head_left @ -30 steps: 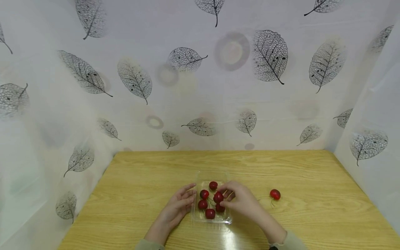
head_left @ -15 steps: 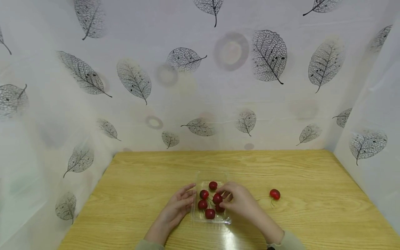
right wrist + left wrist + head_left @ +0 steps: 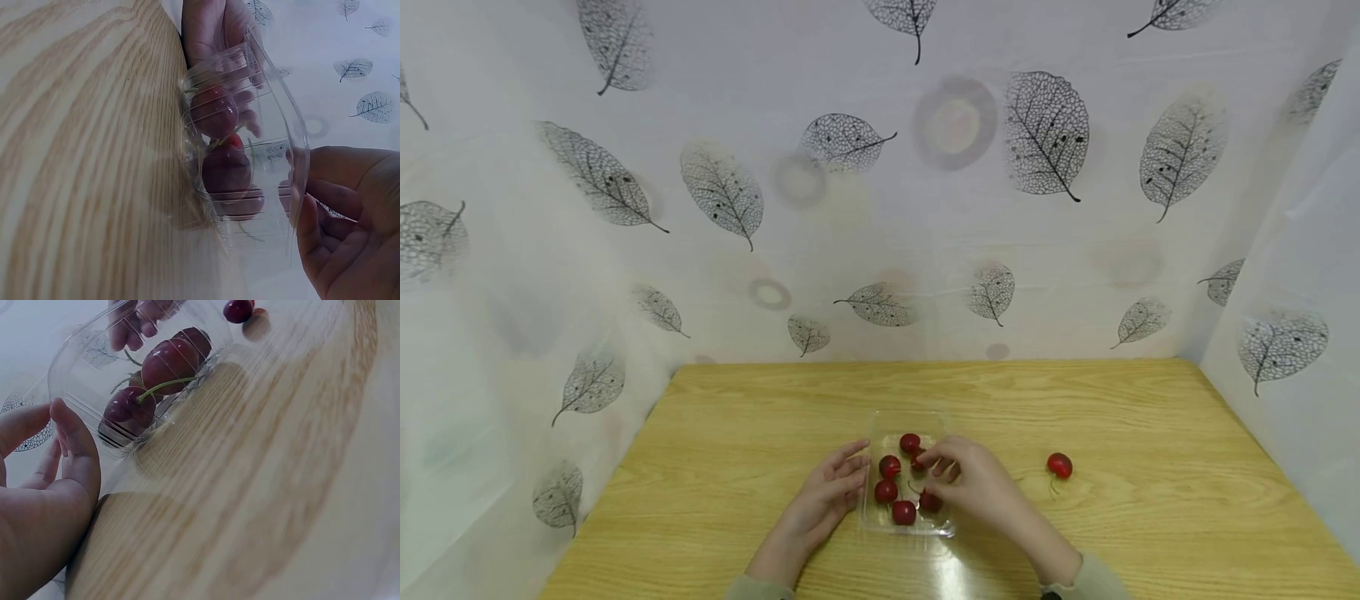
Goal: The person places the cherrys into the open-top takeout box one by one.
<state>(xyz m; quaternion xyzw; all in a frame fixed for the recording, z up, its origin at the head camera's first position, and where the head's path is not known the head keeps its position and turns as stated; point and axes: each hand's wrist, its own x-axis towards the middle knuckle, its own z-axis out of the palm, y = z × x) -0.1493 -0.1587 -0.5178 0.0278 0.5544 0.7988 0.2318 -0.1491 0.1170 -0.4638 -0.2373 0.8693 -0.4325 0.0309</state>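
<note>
A clear plastic box (image 3: 880, 523) stands on the table with several dark red cherries (image 3: 904, 512) in it, some with green stems. My left hand (image 3: 826, 498) is at the box's left side, its relaxed fingers by the wall; in the left wrist view the fingertips (image 3: 57, 407) are near the rim. My right hand (image 3: 973, 479) reaches over the right rim, thumb and fingers apart, with no cherry seen between them. One cherry (image 3: 917, 460) lies by its fingertips, partly hidden, and another cherry (image 3: 931, 501) sits below the thumb.
A single cherry (image 3: 1060, 466) with a stem lies on the wooden table (image 3: 1150, 500), right of the box. A pale leaf-print covering (image 3: 880, 233) rises behind the table and along both sides.
The cherry at my right fingertips has gone from between them to farther back in the box, beside the rearmost one. My right fingers have parted. The left hand stays put.
</note>
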